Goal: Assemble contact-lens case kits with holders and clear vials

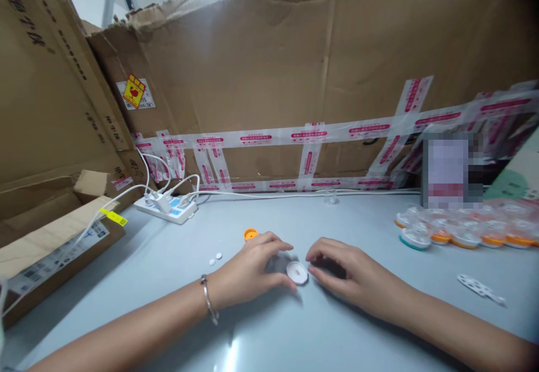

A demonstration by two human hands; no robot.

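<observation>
A round white part (297, 272) with a raised rim lies on the grey table between my two hands. My left hand (259, 265) is at its left, thumb and fingers apart, the thumb tip close to the part's edge. On the other side, my right hand (347, 265) has curved fingers with a gap between thumb and forefinger, and its fingertips are close to the part's right edge. Behind my left hand sits an orange round part (250, 234), partly covered by the fingers. Two small white discs (215, 259) lie left of that hand.
Several clear-domed pieces with orange or teal bases (465, 229) stand at the right. A white perforated piece (480, 289) lies nearer. A power strip (168, 206) with cables and an open cardboard box (59, 248) are at the left. Tall taped cardboard (252, 80) stands behind.
</observation>
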